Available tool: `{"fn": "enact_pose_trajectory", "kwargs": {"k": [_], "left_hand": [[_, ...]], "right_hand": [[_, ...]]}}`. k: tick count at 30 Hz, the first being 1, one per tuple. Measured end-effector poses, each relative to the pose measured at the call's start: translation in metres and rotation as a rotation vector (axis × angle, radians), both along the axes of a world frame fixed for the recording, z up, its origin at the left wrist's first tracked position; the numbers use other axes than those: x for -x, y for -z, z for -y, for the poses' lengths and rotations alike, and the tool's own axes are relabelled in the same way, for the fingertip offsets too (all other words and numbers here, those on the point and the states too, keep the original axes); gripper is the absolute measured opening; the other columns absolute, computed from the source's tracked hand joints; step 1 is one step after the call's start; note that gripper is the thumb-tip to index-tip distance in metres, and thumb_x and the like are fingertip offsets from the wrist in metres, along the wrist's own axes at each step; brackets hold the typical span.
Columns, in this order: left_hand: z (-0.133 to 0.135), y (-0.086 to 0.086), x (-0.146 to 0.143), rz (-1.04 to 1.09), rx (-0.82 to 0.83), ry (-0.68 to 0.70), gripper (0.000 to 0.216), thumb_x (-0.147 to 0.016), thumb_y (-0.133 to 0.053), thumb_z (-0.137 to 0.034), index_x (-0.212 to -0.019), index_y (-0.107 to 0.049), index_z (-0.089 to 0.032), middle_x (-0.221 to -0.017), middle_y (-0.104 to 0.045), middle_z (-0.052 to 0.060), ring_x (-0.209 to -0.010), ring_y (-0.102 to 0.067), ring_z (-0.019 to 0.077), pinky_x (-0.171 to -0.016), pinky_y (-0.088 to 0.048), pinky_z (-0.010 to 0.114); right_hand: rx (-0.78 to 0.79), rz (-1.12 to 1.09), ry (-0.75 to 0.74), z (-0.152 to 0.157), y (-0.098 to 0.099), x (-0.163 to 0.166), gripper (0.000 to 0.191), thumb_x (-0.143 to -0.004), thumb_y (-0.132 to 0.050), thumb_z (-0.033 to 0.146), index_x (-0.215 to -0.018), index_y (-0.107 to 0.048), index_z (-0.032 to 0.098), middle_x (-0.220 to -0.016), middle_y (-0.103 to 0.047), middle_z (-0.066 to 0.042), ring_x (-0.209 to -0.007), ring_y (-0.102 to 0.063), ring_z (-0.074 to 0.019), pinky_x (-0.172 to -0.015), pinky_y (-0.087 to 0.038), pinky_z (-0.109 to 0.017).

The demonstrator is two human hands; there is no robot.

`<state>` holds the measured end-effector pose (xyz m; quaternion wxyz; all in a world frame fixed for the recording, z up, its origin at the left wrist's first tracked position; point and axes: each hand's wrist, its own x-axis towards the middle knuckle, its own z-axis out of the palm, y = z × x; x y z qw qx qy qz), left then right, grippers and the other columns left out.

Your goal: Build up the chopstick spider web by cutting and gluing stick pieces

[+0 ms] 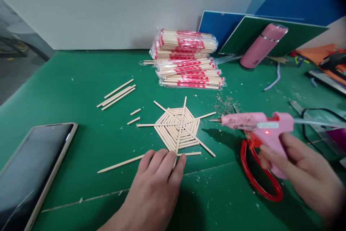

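A hexagonal web of glued wooden sticks [180, 128] lies on the green table [81, 79]. My left hand [156, 184] rests flat, fingers together, with its fingertips on a long stick [121, 163] and on the lower spoke of the web. My right hand [305, 175] grips a pink hot glue gun [256, 123]; its nozzle points left, hanging just right of the web, and its red light is on. A clear glue stick juts out of its back.
Red-handled scissors [259, 180] lie under the glue gun. Wrapped chopstick packs [186, 58] are stacked at the back. Loose sticks [117, 94] lie to the left, a phone [29, 173] sits at the front left, and a pink bottle [263, 45] stands at the back right.
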<state>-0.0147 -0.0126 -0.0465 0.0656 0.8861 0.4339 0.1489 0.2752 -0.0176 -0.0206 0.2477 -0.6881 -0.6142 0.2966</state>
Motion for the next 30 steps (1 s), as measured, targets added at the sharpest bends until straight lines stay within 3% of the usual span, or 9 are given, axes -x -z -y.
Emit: {"fn": "enact_pose_trajectory", "kwargs": {"k": [5, 9, 12, 14, 15, 17, 20, 23, 30], "left_hand": [[0.0, -0.001, 0.0, -0.033, 0.004, -0.003, 0.036, -0.076, -0.038, -0.013, -0.108, -0.052, -0.022, -0.096, -0.054, 0.006, -0.087, -0.046, 0.0223, -0.081, -0.035, 0.044], [0.0, -0.002, 0.0, -0.032, 0.004, 0.006, 0.035, -0.076, -0.042, -0.016, -0.109, -0.052, -0.023, -0.096, -0.054, 0.006, -0.088, -0.046, 0.0227, -0.082, -0.036, 0.045], [0.0, -0.002, 0.001, -0.039, 0.019, 0.013, 0.036, -0.076, -0.043, -0.017, -0.111, -0.051, -0.023, -0.097, -0.054, 0.007, -0.089, -0.046, 0.0227, -0.082, -0.036, 0.045], [0.0, -0.002, 0.001, -0.033, 0.025, 0.023, 0.036, -0.078, -0.04, -0.017, -0.112, -0.05, -0.022, -0.098, -0.053, 0.007, -0.09, -0.046, 0.0234, -0.082, -0.036, 0.047], [0.0, -0.002, 0.001, -0.024, 0.023, 0.027, 0.036, -0.079, -0.038, -0.017, -0.112, -0.05, -0.022, -0.098, -0.053, 0.008, -0.09, -0.045, 0.0238, -0.082, -0.036, 0.048], [0.0, 0.0, 0.001, -0.002, 0.015, 0.02, 0.035, -0.081, -0.034, -0.015, -0.112, -0.05, -0.022, -0.097, -0.053, 0.008, -0.09, -0.045, 0.024, -0.081, -0.036, 0.049], [0.0, 0.002, 0.001, 0.029, -0.013, 0.005, 0.034, -0.082, -0.032, -0.014, -0.109, -0.051, -0.021, -0.096, -0.053, 0.008, -0.088, -0.045, 0.0232, -0.08, -0.037, 0.048], [0.0, 0.002, 0.001, 0.05, -0.055, 0.009, 0.032, -0.083, -0.032, -0.014, -0.106, -0.053, -0.019, -0.097, -0.054, 0.008, -0.088, -0.046, 0.0222, -0.082, -0.037, 0.046], [-0.002, -0.005, 0.0, 0.076, -0.101, -0.011, 0.024, -0.082, -0.035, -0.015, -0.093, -0.057, -0.016, -0.089, -0.058, 0.005, -0.084, -0.05, 0.0197, -0.082, -0.038, 0.04]], "right_hand": [[-0.105, 0.138, 0.328, -0.025, -0.001, -0.044, 0.033, -0.074, -0.053, 0.046, -0.101, -0.049, 0.027, -0.07, -0.063, -0.001, -0.06, -0.062, -0.0197, -0.045, -0.049, -0.024], [-0.054, 0.43, 0.21, -0.039, 0.002, -0.073, 0.028, -0.076, -0.045, 0.05, -0.091, -0.056, 0.029, -0.067, -0.061, 0.001, -0.061, -0.062, -0.0232, -0.044, -0.048, -0.03], [-0.2, 0.658, 0.224, -0.038, 0.001, -0.061, 0.038, -0.075, -0.045, 0.052, -0.099, -0.053, 0.023, -0.079, -0.059, -0.007, -0.064, -0.059, -0.0278, -0.051, -0.046, -0.038], [-0.363, 0.671, 0.262, -0.033, -0.003, -0.031, 0.038, -0.079, -0.042, 0.047, -0.109, -0.048, 0.023, -0.095, -0.055, -0.012, -0.083, -0.055, -0.0319, -0.059, -0.044, -0.041], [-0.443, 0.607, 0.233, -0.03, -0.006, -0.012, 0.031, -0.082, -0.041, 0.042, -0.106, -0.049, 0.024, -0.095, -0.055, -0.01, -0.085, -0.053, -0.0298, -0.064, -0.044, -0.04], [-0.497, 0.439, -0.178, -0.027, -0.011, 0.027, 0.016, -0.079, -0.051, 0.033, -0.092, -0.055, 0.025, -0.088, -0.057, -0.005, -0.082, -0.054, -0.0224, -0.069, -0.044, -0.035], [-0.403, 0.271, -0.548, -0.03, -0.012, 0.074, 0.011, -0.081, -0.049, 0.02, -0.085, -0.059, 0.023, -0.079, -0.056, -0.002, -0.073, -0.052, -0.0134, -0.062, -0.042, -0.026], [-0.338, 0.293, -0.651, -0.036, -0.006, 0.093, 0.017, -0.084, -0.044, 0.02, -0.08, -0.061, 0.021, -0.074, -0.054, -0.002, -0.071, -0.049, -0.013, -0.061, -0.038, -0.026], [-0.275, 0.371, -0.704, -0.041, 0.001, 0.099, 0.021, -0.086, -0.04, 0.021, -0.077, -0.059, 0.019, -0.073, -0.053, -0.002, -0.072, -0.046, -0.0142, -0.063, -0.036, -0.027]]}}
